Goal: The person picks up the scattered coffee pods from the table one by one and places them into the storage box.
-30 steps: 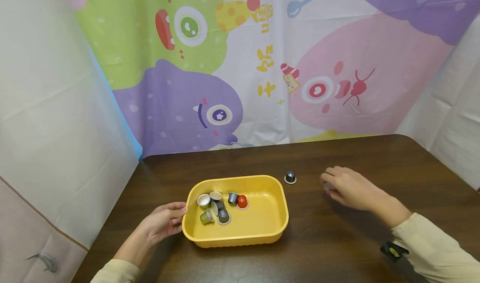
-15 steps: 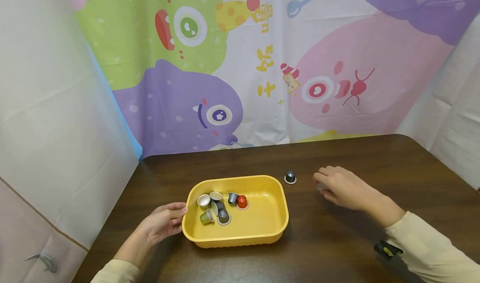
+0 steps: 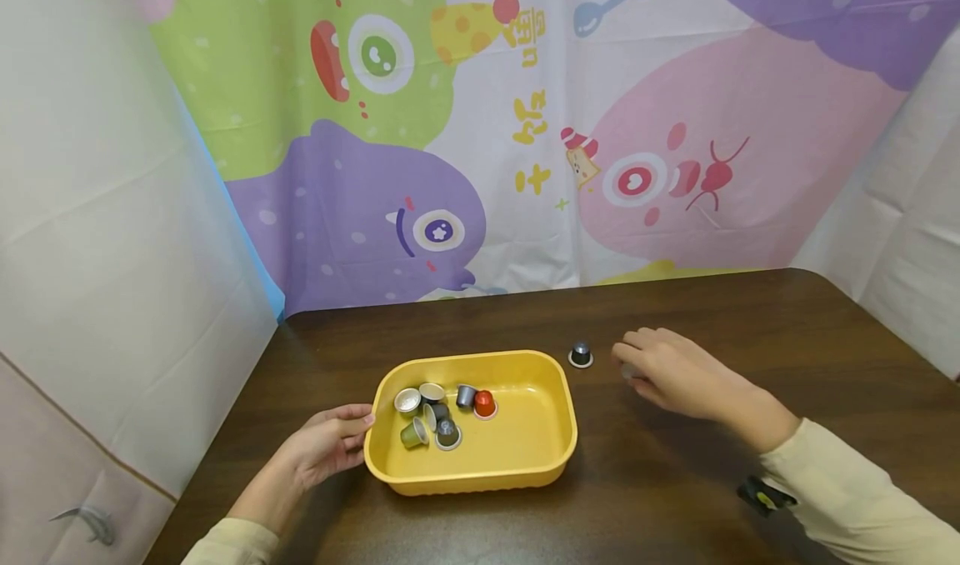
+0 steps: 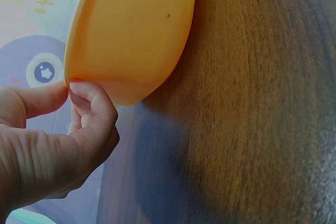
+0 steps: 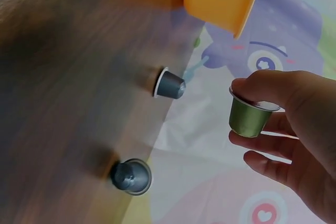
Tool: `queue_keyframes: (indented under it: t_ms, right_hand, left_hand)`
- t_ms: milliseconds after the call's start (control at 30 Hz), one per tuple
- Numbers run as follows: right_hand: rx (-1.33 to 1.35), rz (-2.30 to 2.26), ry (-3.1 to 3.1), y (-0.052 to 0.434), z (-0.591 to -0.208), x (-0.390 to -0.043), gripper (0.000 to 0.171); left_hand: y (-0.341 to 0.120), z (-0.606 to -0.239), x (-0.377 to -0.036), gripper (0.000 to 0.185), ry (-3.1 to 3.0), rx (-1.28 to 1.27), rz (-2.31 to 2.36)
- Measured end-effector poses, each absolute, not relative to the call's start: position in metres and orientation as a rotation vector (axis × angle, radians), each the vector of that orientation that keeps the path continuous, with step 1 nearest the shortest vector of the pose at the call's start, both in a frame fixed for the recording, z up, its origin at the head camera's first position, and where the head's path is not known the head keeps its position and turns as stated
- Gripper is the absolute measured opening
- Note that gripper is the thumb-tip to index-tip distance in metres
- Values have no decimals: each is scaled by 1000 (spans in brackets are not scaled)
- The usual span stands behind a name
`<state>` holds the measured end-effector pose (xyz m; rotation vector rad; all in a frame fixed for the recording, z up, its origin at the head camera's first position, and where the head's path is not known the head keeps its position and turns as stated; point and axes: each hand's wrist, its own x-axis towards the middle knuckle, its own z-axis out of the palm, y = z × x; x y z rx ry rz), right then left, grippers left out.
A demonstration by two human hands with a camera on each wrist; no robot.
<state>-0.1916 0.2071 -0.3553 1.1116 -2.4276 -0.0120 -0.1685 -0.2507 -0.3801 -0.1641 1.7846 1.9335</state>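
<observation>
The yellow tray stands near the front left part of the brown table, and wide bare wood lies to its right. The left hand pinches the tray's left rim between thumb and curled fingers. The right hand hovers low over the table, right of the tray, and holds a green capsule between thumb and fingers. A grey capsule stands on the table just left of this hand. In the right wrist view, a second grey capsule stands on the wood nearby.

Dark wood table; cartoon-monster backdrop; white side sheets.
</observation>
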Motion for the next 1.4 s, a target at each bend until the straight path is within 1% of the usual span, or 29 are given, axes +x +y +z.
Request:
queue_keyframes:
  t_ms: [33, 167, 233, 267, 633, 900, 1200, 1400]
  right_hand:
    - [1115, -10, -2424, 206, -354, -191, 34]
    - [1126, -3, -2424, 200, -349, -191, 34]
    - [1134, 7, -2428, 198, -348, -191, 33]
    - [1137, 12, -2432, 196, -347, -191, 33]
    - [1210, 28, -2365, 184, -338, -196, 28]
    - [1242, 15, -2329, 174, -334, -199, 31]
    - [1271, 36, -2327, 160, -328, -201, 27]
    - [1304, 49, -2354, 150, -325, -202, 25]
  left_hand:
    - [-252, -382, -170, 29, 1778, -171, 1929]
    - [-253, -385, -171, 35, 1784, -155, 1922]
    - [-253, -384, -171, 35, 1782, -157, 1921]
    - [-251, -383, -169, 40, 1792, -151, 1924]
    - [-250, -381, -168, 40, 1792, -166, 1930]
    - [-251, -383, -168, 42, 1797, -150, 1925]
    - [-250, -381, -167, 41, 1802, -145, 1923]
    - [-250, -382, -167, 44, 1799, -143, 1921]
